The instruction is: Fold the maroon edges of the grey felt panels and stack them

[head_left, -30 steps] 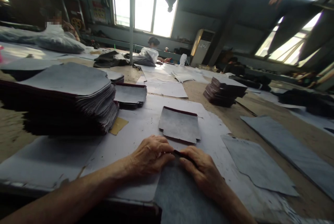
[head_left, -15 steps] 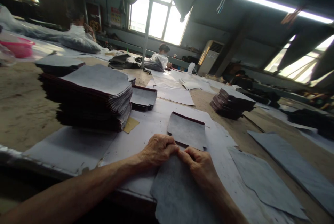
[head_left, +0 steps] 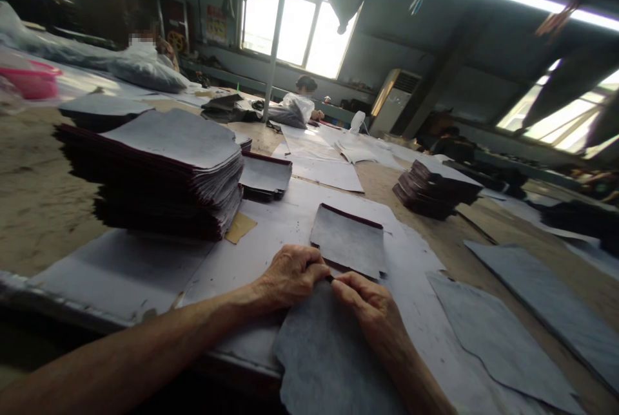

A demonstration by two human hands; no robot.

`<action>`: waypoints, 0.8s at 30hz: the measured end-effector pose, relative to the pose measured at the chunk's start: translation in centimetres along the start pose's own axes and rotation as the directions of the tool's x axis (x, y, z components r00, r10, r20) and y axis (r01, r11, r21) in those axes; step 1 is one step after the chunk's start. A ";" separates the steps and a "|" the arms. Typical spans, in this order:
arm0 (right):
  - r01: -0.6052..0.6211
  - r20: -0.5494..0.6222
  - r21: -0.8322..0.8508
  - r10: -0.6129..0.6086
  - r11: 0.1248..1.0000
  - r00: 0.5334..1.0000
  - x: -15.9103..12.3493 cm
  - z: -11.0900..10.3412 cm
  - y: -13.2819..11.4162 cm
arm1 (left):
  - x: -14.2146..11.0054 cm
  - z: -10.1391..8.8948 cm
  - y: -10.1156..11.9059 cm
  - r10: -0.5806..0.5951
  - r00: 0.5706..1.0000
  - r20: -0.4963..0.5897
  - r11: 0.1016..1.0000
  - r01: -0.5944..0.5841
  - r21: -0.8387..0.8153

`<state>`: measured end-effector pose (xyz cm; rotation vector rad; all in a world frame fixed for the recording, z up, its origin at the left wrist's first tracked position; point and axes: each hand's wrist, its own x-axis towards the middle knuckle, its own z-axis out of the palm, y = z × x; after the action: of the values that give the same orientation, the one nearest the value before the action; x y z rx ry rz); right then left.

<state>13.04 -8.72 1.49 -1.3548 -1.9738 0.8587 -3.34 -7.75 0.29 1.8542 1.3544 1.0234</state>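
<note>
The left hand is curled, fingers bent and knuckles up, pinching the far edge of a limp grey panel. Close beside it, the right hand grips the same edge between thumb and fingers; a short bit of dark edging shows between the two sets of fingertips. The panel lies below the hands, toward the person, its face matte and mottled like felted backing, its left outline wavy with a shallow step.

Just beyond the fingertips is a smaller notched panel, flat and roughly rectangular, with a narrow dark red strip along its far edge. Under it, and around both hands, spreads smooth white paper flecked with dark specks.

Left of and beyond the left hand rises a tall stack of panels, pale on top, its layered edges dark and ragged. A tan scrap, flat and angular, lies between that stack and the left hand; farther beyond sits a low stack with a dark red rim.

Right of the right hand lies a thin grey piece with a curving side, and past it a long blue-grey strip.
</note>
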 end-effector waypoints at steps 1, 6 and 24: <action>-0.009 -0.011 0.001 0.009 1.000 1.000 0.0 0.1 0.0 | 0.0 0.0 0.0 0.003 1.000 0.001 1.000 -0.003 0.000; -0.020 -0.042 -0.004 0.020 1.000 0.999 0.3 0.6 0.1 | -0.2 0.0 0.1 0.006 1.000 -0.004 1.000 -0.006 0.013; 0.002 -0.030 -0.009 -0.003 1.000 1.000 0.1 0.5 -0.2 | -0.1 0.1 0.1 0.015 1.000 -0.007 1.000 -0.015 0.020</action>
<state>12.50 -8.75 1.31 -1.3622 -1.9582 0.8243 -3.27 -7.86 0.29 1.8797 1.3622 1.0285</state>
